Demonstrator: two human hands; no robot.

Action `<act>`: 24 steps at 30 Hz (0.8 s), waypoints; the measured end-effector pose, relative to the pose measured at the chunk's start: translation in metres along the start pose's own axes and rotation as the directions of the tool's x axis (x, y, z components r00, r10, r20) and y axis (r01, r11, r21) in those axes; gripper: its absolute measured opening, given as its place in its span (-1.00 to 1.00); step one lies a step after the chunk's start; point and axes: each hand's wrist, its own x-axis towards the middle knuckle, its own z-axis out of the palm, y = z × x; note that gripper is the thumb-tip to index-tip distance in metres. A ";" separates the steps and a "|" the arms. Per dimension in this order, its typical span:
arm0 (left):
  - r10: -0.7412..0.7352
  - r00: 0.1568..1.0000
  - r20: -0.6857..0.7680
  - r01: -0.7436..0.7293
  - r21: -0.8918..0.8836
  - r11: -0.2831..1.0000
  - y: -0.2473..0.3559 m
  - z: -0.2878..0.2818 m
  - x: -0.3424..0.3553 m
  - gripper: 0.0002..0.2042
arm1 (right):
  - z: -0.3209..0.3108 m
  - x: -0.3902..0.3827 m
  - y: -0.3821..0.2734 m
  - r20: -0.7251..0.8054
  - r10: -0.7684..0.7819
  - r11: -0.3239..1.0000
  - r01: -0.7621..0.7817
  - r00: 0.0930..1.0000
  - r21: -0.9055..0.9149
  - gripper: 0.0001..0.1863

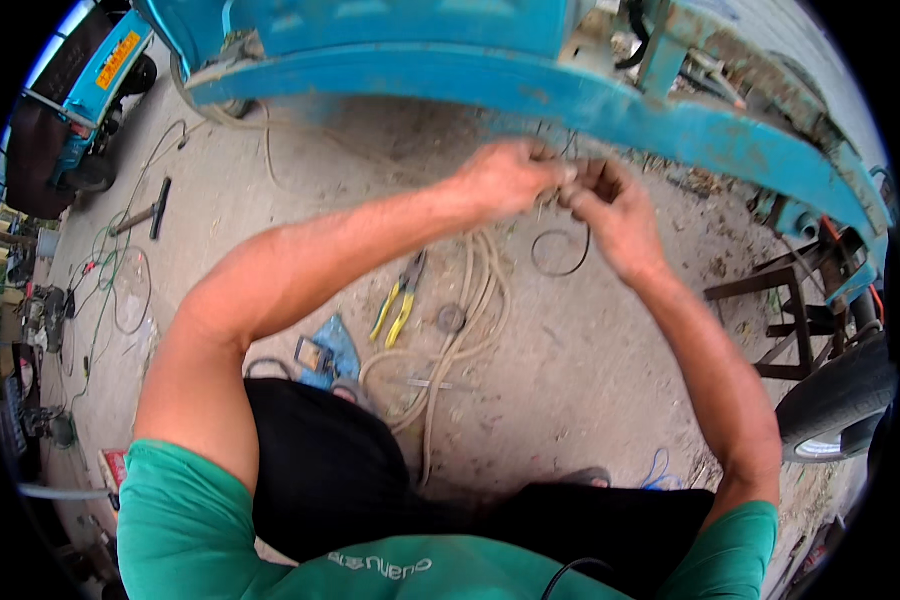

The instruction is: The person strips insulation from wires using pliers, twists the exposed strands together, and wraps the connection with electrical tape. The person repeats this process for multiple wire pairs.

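Observation:
My left hand (515, 178) and my right hand (618, 215) meet in front of me, just below the blue vehicle frame (530, 95). Both are closed, fingertips pinched close together. A thin dark wire (560, 273) hangs from them in a loose loop, and a short end pokes up above the fingers. What else may sit between the fingertips is too small to make out. On the ground below lie yellow-handled pliers (398, 302) and a coiled beige hose (475, 320).
A hammer (153, 215) and green cables (100, 270) lie to the left. A blue cloth (338, 350) is beside my foot. On the right stand a rusty metal stand (795, 310) and a tyre (845, 400). Another blue vehicle (95, 90) is at the far left.

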 end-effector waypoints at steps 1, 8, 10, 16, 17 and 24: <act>-0.011 1.000 -0.013 0.011 0.028 1.000 -0.006 -0.001 0.001 -0.70 | 0.001 0.001 0.000 0.021 0.010 1.000 -0.010 1.000 0.012 -0.72; 0.001 0.999 0.040 -0.009 0.199 0.980 -0.025 -0.019 -0.021 -0.68 | -0.004 0.003 -0.004 0.026 0.067 0.995 -0.068 0.997 0.067 -0.72; -0.101 0.984 0.147 0.043 0.357 0.933 -0.042 -0.027 -0.032 -0.67 | -0.007 0.004 0.000 0.026 0.061 0.996 -0.063 0.998 0.057 -0.71; -0.415 0.783 0.464 -0.168 0.799 0.577 -0.109 -0.016 -0.050 -0.67 | -0.005 0.009 0.005 0.060 0.071 0.997 -0.073 0.996 0.025 -0.72; -0.430 0.768 0.475 -0.192 0.811 0.553 -0.122 -0.009 -0.053 -0.66 | -0.004 0.010 0.005 0.059 0.073 0.997 -0.074 0.996 0.016 -0.73; -0.143 0.936 0.322 -0.187 0.799 0.572 -0.226 0.031 -0.105 -0.67 | -0.015 0.014 0.019 0.018 -0.046 0.999 0.047 0.999 -0.010 -0.75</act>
